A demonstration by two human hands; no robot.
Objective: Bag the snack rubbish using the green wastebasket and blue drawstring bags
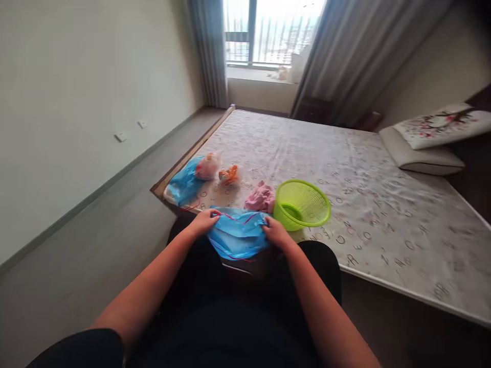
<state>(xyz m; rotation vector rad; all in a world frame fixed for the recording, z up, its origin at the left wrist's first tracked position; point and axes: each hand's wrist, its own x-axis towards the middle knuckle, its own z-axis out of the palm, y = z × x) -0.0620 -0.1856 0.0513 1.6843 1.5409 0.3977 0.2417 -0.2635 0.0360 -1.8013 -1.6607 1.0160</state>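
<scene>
A blue plastic drawstring bag (238,237) with red strings is stretched between my two hands, just above my lap at the bed's edge. My left hand (205,222) pinches its left rim, while my right hand (275,231) grips the right rim. The mouth of the bag faces up towards me, and its inside looks partly visible. Right behind it lies a crumpled pink cloth (261,197). Close to my right hand, a lime-green plastic basket (303,204) leans over on the mattress, its opening tilted my way.
The mattress (364,204) has printed letters. At its left corner lie another blue bag (186,181), a clear bag with reddish contents (207,166) and an orange bundle (229,175). Pillows (425,148) rest at the far right. A wall (95,76) stands left.
</scene>
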